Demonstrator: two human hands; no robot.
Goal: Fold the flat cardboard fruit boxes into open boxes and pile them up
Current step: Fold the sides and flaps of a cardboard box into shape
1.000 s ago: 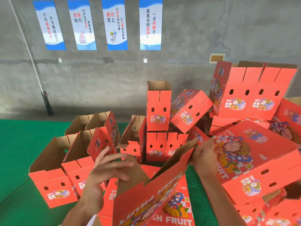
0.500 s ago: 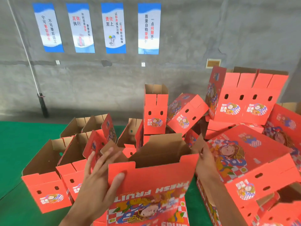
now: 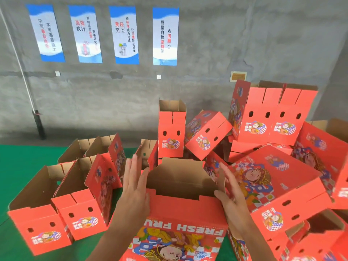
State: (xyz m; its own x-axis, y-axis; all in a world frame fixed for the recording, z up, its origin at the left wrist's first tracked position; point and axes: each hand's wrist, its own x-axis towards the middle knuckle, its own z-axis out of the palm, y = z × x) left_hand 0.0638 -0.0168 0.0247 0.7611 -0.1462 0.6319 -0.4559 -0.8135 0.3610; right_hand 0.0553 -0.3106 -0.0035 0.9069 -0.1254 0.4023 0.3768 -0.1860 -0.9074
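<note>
from the head camera i see the half-folded red fruit box (image 3: 180, 219) at bottom centre on the green mat (image 3: 17, 166). my left hand (image 3: 134, 187), fingers straight, lies flat against its left end; my right hand (image 3: 230, 193), also flat, presses its right end flap. folded boxes (image 3: 267, 119) pile up behind it.

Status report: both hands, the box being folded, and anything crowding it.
Left hand and right hand flat against box sides. Box open, upright. Folded boxes crowd right.
</note>
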